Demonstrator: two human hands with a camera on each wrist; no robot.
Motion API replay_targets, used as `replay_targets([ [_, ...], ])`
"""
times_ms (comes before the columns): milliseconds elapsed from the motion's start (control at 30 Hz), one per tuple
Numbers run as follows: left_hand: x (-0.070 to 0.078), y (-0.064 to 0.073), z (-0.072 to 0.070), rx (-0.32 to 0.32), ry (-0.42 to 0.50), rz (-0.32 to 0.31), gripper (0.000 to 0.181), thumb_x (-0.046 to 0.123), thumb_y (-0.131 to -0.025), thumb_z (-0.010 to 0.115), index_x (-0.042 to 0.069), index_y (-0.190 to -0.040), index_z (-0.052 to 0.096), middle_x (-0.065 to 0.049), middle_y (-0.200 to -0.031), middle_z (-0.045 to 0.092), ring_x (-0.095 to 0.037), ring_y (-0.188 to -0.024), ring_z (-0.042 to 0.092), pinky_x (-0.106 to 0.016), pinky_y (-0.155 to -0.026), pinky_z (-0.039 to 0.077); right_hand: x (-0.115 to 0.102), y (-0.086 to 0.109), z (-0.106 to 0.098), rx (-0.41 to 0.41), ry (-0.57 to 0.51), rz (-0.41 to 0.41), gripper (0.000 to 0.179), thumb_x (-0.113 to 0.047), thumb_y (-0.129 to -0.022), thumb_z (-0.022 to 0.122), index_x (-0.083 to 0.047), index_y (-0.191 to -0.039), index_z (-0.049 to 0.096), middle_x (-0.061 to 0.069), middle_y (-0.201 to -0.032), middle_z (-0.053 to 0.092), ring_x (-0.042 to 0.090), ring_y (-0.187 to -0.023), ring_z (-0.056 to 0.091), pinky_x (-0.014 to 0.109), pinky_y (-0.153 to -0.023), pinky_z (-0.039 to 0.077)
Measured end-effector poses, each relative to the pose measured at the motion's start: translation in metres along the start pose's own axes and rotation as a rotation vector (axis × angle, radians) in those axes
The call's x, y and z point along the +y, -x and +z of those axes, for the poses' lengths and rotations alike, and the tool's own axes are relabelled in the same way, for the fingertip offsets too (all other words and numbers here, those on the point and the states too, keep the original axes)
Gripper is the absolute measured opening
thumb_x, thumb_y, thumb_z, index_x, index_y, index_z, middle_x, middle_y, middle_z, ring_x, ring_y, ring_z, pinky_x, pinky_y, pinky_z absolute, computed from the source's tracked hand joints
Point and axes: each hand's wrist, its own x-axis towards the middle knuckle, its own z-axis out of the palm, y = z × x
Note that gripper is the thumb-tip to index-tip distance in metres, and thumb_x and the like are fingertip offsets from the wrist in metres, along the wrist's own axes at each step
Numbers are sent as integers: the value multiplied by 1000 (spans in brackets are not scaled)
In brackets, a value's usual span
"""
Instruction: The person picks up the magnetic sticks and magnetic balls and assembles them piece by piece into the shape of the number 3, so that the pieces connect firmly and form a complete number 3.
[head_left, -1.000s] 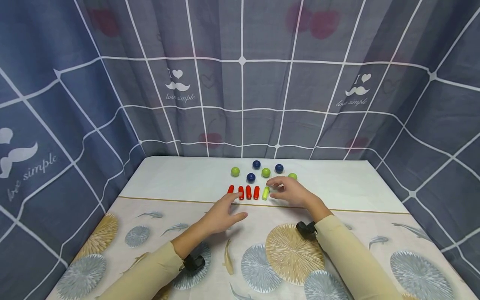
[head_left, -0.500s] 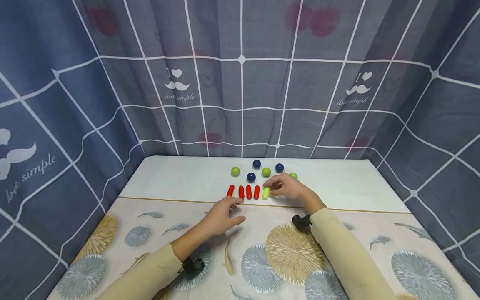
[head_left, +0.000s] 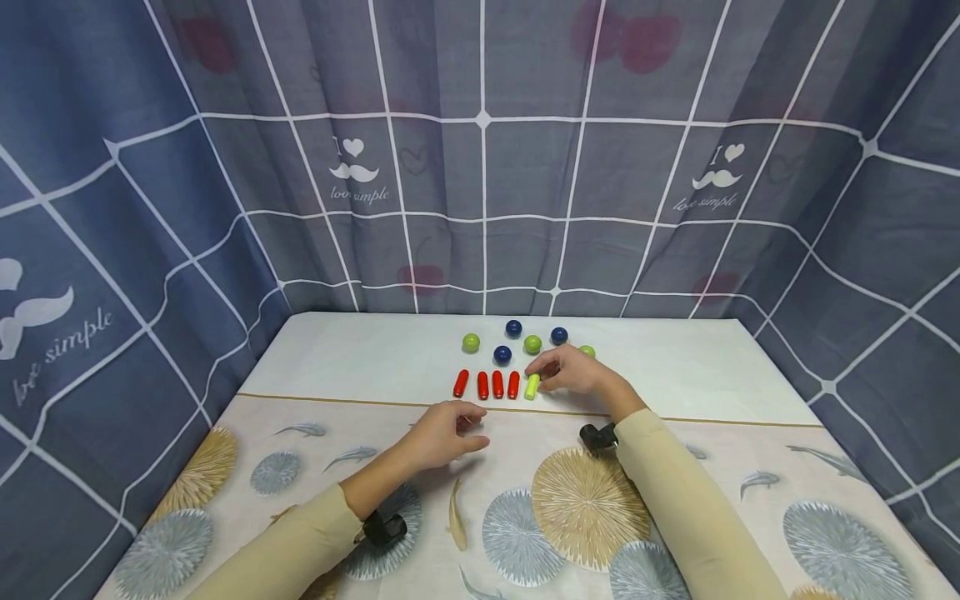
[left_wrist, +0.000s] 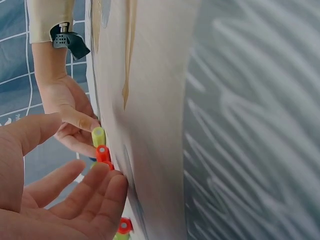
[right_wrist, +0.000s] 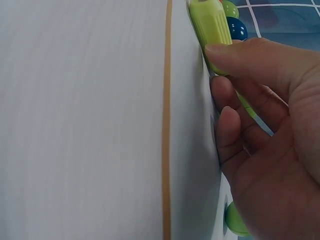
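In the head view, a row of several short red cylinders (head_left: 483,385) lies on the white strip of the table, with one yellow-green ribbed cylinder (head_left: 532,387) at its right end. My right hand (head_left: 576,371) pinches this yellow-green piece; the right wrist view shows the thumb (right_wrist: 225,57) pressed on its ribbed side, the index fingertip partly hidden. Nearer the person, my left hand (head_left: 442,435) hovers just in front of the red cylinders with loosely bent fingers and nothing in them. Pale round centres show on the cylinder ends in the left wrist view.
Behind the row sit three green balls (head_left: 470,342) and three navy balls (head_left: 502,355); the rightmost green one is partly covered by the right hand. A patterned tablecloth (head_left: 585,508) covers the front of the table. A grey-blue grid curtain (head_left: 525,167) hangs around the table's back and sides.
My right hand has moved slightly left and closed its fingers on the yellow-green cylinder. My left hand has drawn back toward the person, uncovering the leftmost red cylinders.
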Motion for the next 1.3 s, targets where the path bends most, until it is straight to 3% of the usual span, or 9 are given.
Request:
replay_targets([
  [400,-1,0,2,-7,36,-21,43,17,-86,83,0,-123,71,-11,-109,73,-27,-101,67,-47,-94,56,4,2,2,-19,-21,-33,27,4,-82,79,-6,-106,79,7,-102,76,11,-81,61,23,-73,53],
  [600,-2,0,0,-42,14,12,43,15,-84,84,1,-122,71,-10,-109,72,-24,-99,66,-44,-91,57,4,8,2,-19,-2,-38,24,2,-81,80,-8,-103,80,6,-97,77,12,-78,60,24,-71,52],
  [833,-5,-3,-2,-74,-36,65,41,16,-84,84,2,-121,72,-8,-109,71,-22,-98,65,-36,-87,56,3,24,3,-2,4,-37,24,-1,-81,82,-8,-103,80,5,-98,77,9,-80,64,23,-74,55],
  [1300,-2,-7,1,-81,-5,57,38,13,-85,84,3,-120,72,-9,-109,73,-22,-98,66,-37,-87,58,-16,62,20,28,-104,-50,25,-8,-79,86,-6,-103,80,7,-94,78,12,-79,66,22,-70,56],
])
